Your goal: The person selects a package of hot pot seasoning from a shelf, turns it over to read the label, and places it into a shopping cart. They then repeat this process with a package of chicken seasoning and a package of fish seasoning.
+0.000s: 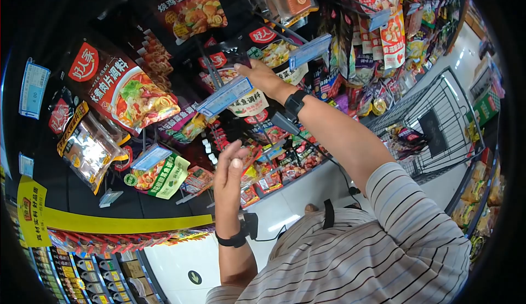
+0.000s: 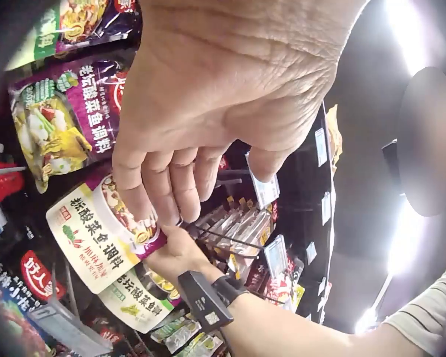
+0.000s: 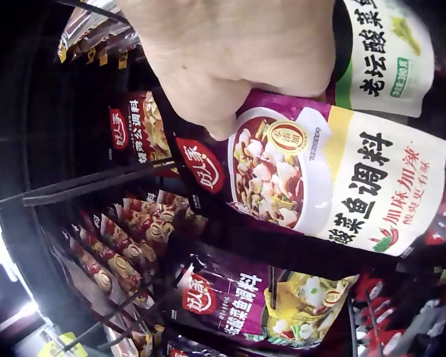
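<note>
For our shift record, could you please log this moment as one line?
right hand: grips pickled-cabbage fish seasoning pouch | left hand: holds nothing | shopping cart: packets inside

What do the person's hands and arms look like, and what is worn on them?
The left hand and right hand are gloveless. Each wrist wears a black strap with a boxy black device and thin cable. The short right sleeve is pale with dark stripes.

In the head view, 好人家 and 水煮肉片调料 are printed on a large packet [image 1: 129, 93] at left, 烧鸡公调料 on a dark packet [image 1: 189, 11] at top; 真材实料 好品质 is borne by a yellow sign [image 1: 33, 222] at lower left, 6.00 by a price tag [image 1: 34, 89]. In the right wrist view, 好人家, 酸菜鱼调料 and 加麻加辣 are shown on a purple-and-white packet [image 3: 320, 175] at right.
</note>
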Demonstrator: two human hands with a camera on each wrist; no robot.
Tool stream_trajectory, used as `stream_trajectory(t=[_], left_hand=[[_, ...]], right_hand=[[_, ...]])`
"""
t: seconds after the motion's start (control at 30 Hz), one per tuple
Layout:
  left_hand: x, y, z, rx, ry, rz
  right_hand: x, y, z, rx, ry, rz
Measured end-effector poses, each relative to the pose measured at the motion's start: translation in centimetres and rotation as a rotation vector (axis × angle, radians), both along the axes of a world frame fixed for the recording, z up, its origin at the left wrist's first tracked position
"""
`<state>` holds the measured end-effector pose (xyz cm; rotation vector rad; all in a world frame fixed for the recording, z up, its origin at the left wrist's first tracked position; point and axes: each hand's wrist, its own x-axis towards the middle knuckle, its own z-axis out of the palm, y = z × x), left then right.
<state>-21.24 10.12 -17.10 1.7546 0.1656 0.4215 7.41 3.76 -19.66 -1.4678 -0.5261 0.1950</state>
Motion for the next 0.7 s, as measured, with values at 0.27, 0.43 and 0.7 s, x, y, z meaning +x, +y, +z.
stream_trajectory(t=[0.27, 0.43, 0.7], left_hand=[[-2.1, 0.1, -3.6, -0.099, 0.133, -0.008], [-2.9, -0.2, -4.9, -0.138, 0.185, -0.013], [-3.4, -0.3, -6.5, -0.123, 0.274, -0.029]], right_hand=[[2.7, 1.4, -2.0, -0.148, -0.133, -0.122], [2.5, 1.2, -2.3, -0.331, -0.528, -0.243], [2.2, 0.1, -0.7, -0.168, -0.25, -0.235]])
